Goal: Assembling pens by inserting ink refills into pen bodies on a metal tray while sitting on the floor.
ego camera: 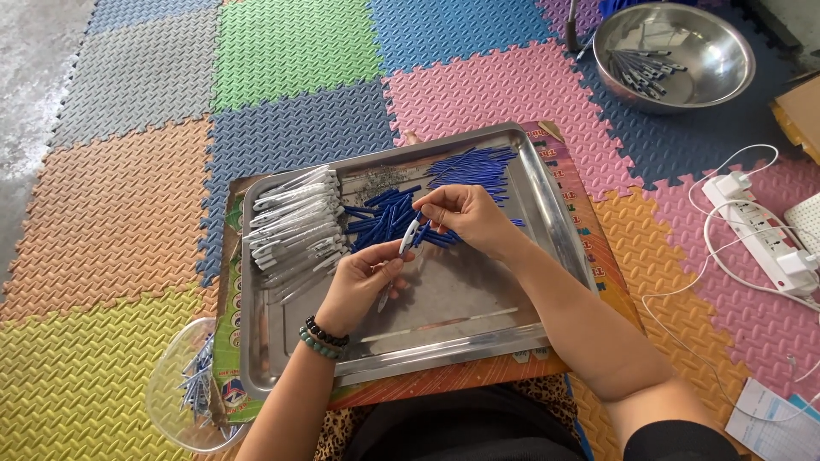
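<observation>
Over a steel tray [478, 341] my left hand [363, 286] grips a clear white pen barrel [408, 237] that points up and away. My right hand [465, 213] pinches a thin blue part at the barrel's upper end. A heap of white pen barrels [295, 226] lies at the tray's left. Blue pen parts [380, 213] are piled in the tray's middle. More blue refills [478, 166] lie at its far right. Beaded bracelets sit on my left wrist.
The tray rests on a colourful cardboard sheet [589, 248] over foam floor mats. A steel bowl [675, 55] with pens stands far right. A clear plastic bowl [184, 393] with pens sits near left. A white power strip [760, 230] with cables lies at the right.
</observation>
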